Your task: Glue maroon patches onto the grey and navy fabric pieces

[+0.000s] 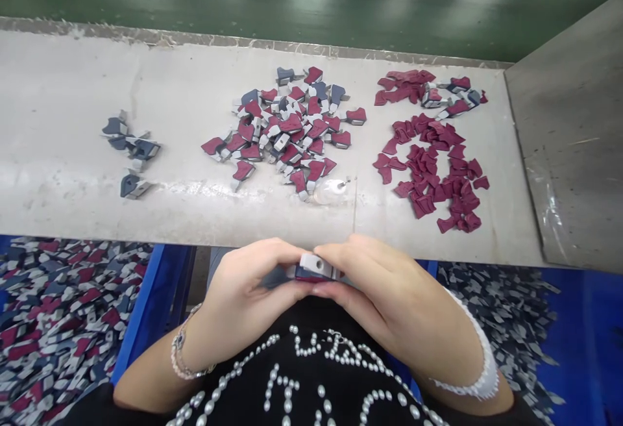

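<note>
Between my two hands, close to my chest, is a small plastic part (314, 265) with a light grey end with a hole, a dark body and a maroon face turned down. My left hand (257, 283) pinches it from the left, thumb below and fingers above. From the right, my right hand (372, 283) pinches the same part, its thumb tip meeting the left thumb. Beyond them on the table lies a heap of similar grey, blue and maroon parts (292, 124). A small clear bottle with a thin metal tip (329, 191) lies at the heap's near edge.
Loose maroon pieces (423, 173) are spread at the right, near a metal side panel (569, 127). Several blue-grey parts (130, 143) lie at the left. Below the table edge, blue bins (141, 315) hold mixed parts at left and grey parts (501, 322) at right.
</note>
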### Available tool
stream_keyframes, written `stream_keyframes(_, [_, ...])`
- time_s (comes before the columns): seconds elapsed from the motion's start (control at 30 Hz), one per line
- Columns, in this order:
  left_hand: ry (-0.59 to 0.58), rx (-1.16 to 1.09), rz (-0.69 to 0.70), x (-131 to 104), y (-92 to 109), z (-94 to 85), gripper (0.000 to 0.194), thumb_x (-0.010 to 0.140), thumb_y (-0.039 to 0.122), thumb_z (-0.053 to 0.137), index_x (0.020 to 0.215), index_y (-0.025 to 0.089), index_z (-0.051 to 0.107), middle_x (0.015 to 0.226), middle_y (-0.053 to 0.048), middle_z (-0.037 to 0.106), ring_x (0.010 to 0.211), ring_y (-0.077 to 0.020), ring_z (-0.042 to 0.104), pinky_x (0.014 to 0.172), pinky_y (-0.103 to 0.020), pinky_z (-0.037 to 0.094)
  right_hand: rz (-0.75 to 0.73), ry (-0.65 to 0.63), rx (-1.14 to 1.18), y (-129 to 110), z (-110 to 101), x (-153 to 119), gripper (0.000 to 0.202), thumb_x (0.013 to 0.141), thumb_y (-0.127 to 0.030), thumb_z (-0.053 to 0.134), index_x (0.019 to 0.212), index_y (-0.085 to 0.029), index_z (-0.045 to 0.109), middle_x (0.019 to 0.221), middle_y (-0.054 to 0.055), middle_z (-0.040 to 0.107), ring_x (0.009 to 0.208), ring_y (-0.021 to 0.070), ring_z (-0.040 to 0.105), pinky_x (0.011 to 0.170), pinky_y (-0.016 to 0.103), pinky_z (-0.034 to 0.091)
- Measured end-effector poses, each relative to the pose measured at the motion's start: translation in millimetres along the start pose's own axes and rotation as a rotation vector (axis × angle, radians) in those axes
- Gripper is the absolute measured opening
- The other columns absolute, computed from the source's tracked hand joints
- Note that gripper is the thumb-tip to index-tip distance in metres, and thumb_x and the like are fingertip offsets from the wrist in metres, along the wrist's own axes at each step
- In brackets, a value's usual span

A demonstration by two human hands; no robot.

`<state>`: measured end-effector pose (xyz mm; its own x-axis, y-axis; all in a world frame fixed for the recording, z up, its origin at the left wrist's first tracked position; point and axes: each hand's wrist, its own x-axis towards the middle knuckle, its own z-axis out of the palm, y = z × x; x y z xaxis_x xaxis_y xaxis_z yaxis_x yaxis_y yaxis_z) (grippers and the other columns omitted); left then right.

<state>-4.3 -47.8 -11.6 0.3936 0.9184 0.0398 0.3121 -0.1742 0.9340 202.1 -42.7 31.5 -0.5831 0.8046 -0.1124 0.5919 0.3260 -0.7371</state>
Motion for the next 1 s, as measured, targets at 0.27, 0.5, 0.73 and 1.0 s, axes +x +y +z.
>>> stream_keyframes(0.27, [-0.006,-0.317,-0.038,-0.9,-3.6,0.6,0.02,0.076,0.008,0.079,0.086,0.02,0.067,0.079,0.004,0.071,0.069,-0.0088,0.066,0.067,-0.018,0.054,-0.058,-0.119,0.162,2.7,-9.8,-1.1,0.021,0.103,-0.023,0.048,0.12,-0.014,0.058,0.1,0.005,0.064,0.087,0.0166,0.057,0.075,0.029,0.046])
stream_keyframes(0.5, [-0.09,-0.508,-0.219,1.3,-6.3,0.4,0.021,0.074,0.009,0.081,0.083,0.022,0.068,0.082,0.004,0.073,0.074,-0.0114,0.069,0.07,-0.021,0.056,-0.124,-0.162,0.18,6.6,-14.2,0.1,0.026,0.1,-0.008,0.044,0.122,-0.012,0.057,0.106,0.007,0.065,0.091,0.0162,0.056,0.078,0.026,0.045])
stream_keyframes(0.73, [-0.058,-0.581,-0.226,0.1,-16.1,2.8,0.02,0.072,0.008,0.082,0.078,0.021,0.068,0.078,0.004,0.072,0.071,-0.0097,0.068,0.068,-0.018,0.055,-0.129,-0.206,0.196,8.5,-13.7,5.8,0.019,0.101,-0.008,0.044,0.112,-0.011,0.059,0.099,0.007,0.065,0.086,0.0173,0.056,0.076,0.029,0.044])
stream_keyframes(1.0, [-0.163,-0.444,-0.352,6.0,-11.4,-3.9,0.018,0.073,0.018,0.084,0.083,0.017,0.07,0.077,0.001,0.075,0.07,-0.0109,0.069,0.066,-0.017,0.056,0.011,-0.233,0.31,15.1,-8.2,9.1,0.017,0.101,-0.016,0.05,0.117,-0.016,0.057,0.104,0.002,0.065,0.091,0.0129,0.059,0.082,0.025,0.044])
